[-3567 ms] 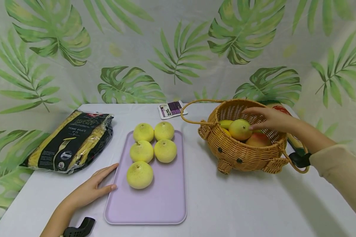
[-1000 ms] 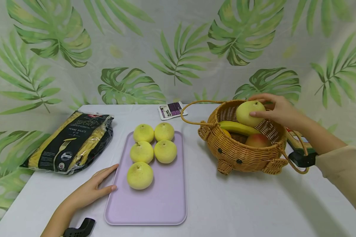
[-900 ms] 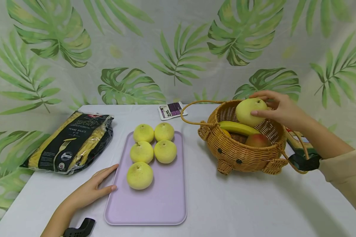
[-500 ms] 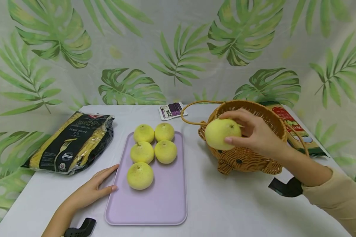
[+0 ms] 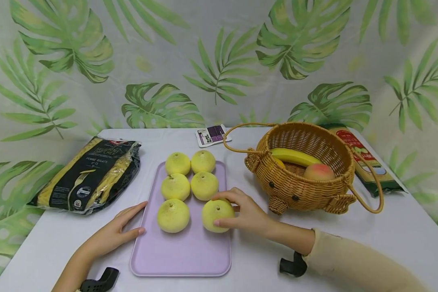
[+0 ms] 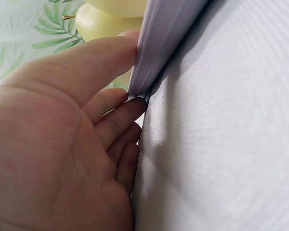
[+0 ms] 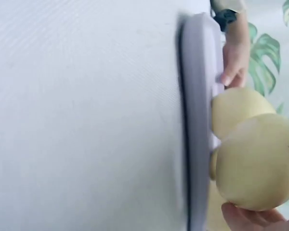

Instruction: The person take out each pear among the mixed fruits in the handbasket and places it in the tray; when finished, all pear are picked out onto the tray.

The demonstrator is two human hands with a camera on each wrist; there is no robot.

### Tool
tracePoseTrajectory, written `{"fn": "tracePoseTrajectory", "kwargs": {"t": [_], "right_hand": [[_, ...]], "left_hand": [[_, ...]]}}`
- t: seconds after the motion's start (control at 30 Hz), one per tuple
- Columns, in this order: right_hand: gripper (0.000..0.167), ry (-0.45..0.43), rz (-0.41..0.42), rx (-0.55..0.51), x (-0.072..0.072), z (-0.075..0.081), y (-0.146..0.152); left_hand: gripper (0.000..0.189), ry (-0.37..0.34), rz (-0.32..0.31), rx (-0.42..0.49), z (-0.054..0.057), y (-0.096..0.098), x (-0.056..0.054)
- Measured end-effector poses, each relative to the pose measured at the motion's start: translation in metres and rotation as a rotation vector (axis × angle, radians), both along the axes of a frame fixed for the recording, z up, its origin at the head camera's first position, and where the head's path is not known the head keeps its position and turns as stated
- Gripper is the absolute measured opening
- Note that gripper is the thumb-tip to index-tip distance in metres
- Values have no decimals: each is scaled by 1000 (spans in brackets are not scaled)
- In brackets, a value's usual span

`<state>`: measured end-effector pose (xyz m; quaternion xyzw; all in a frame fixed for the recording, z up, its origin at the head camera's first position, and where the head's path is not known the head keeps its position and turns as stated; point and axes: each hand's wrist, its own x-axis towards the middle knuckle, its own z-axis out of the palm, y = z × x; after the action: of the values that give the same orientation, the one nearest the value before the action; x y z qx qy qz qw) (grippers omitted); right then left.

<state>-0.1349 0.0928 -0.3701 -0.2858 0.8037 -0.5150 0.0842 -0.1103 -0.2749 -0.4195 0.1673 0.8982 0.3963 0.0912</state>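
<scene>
My right hand (image 5: 250,217) holds a round, pale yellow pear (image 5: 214,215) between thumb and fingers, low at the right side of the lilac tray (image 5: 182,257). In the right wrist view, the held pear (image 7: 260,163) overlaps the tray's edge, with fingertips at its lower side. Several similar pears (image 5: 173,215) sit on the tray in two columns. My left hand (image 5: 111,233) rests at the tray's left edge with its fingers extended. The left wrist view shows the thumb (image 6: 101,55) against the rim and the other fingertips close to its base.
At the right stands a pig-faced wicker basket (image 5: 295,190) with a banana (image 5: 293,156), a peach (image 5: 319,172) and another yellow fruit inside. Behind it lies a green and red bag (image 5: 368,162). A penne bag (image 5: 89,174) lies left, a small white packet (image 5: 210,136) at the back.
The right hand has taken the pear out of the basket and carried it left and down to the tray, beside the front pear. The left hand has stayed at the tray's edge.
</scene>
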Motion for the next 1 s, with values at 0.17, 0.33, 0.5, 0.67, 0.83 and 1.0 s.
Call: {"fn": "tracePoseTrajectory", "kwargs": {"t": [0.17,0.33,0.5,0.67,0.83,1.0], "right_hand": [[54,4,-56,51,2,-14,-16],[58,-14,-76,82,3,-16,-24],[64,-53,-14,124,2,-14,-21],[67,-55,28,110,2,-14,-20],[68,-21,13,93,3,-15,-25],[70,-5,12,110,4,-11,-22]], "left_hand": [[69,0,-1,-3,-1,-2,0],[68,5,-1,-6,-1,-3,0],[68,6,2,-12,0,-2,1],[68,6,2,-14,0,-2,2],[69,10,-1,-18,0,-2,1],[70,19,-1,-35,5,-1,1]]}}
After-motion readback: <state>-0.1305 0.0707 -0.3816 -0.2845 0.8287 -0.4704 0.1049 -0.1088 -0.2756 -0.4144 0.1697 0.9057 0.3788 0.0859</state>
